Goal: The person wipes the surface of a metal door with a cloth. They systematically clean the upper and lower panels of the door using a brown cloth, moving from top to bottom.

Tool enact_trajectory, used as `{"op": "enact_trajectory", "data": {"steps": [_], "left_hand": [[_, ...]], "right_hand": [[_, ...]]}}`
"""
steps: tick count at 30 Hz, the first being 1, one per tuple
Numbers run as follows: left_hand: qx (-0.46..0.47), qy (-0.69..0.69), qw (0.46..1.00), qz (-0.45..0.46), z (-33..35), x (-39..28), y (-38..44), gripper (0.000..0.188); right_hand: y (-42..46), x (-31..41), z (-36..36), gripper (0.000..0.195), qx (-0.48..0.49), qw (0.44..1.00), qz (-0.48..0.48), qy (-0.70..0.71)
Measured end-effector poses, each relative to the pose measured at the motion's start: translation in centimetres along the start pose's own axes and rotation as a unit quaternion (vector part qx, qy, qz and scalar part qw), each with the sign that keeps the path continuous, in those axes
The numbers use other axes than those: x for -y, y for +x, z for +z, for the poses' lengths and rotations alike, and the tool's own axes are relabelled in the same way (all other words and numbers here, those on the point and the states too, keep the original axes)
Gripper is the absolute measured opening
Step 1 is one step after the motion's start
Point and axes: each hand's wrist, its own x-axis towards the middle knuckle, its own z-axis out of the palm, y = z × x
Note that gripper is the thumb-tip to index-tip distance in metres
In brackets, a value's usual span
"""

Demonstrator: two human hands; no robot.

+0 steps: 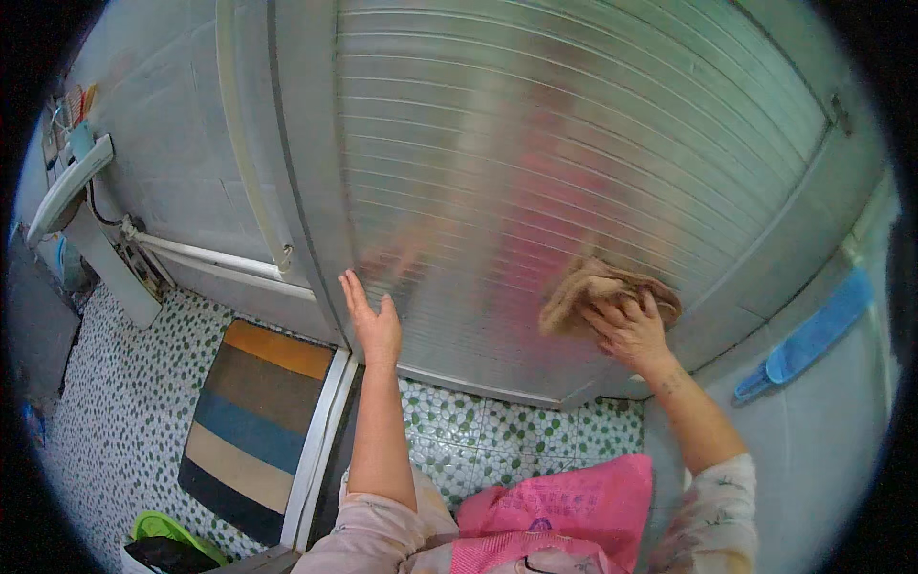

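My right hand is closed on a bunched brown cloth and presses it against the lower right part of a ribbed translucent door panel. Flat against the door's grey left frame, near its edge, rests my left hand, fingers apart and holding nothing. A blurred pink and skin-toned reflection shows in the panel. Below the door, a pink apron bearing writing covers my front.
A striped mat lies on the pebble-patterned floor beyond a white door sill. A blue plastic holder hangs on the right wall. At left are a white washbasin and white pipes; a green bin stands at bottom left.
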Motion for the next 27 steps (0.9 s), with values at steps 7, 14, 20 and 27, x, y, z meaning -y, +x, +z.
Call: {"op": "enact_trajectory", "data": {"steps": [7,14,20,27], "left_hand": [[-0.003,0.024,0.999,0.048,0.2,-0.2,-0.1,0.074],[0.007,0.028,1.000,0.009,-0.2,-0.3,-0.2,0.076],[0.006,-0.021,1.000,0.007,0.5,-0.4,-0.1,0.070],[0.007,-0.020,1.000,0.017,0.0,0.5,0.8,0.065]], "right_hand": [[-5.2,-2.0,0.5,0.066,0.035,0.999,0.039,0.003],[6.0,5.0,2.0,0.057,-0.023,0.998,-0.045,0.036],[17.5,14.1,2.9,0.056,-0.037,0.992,-0.106,0.051],[18.1,14.5,2.4,0.059,-0.031,0.994,-0.086,0.055]]}}
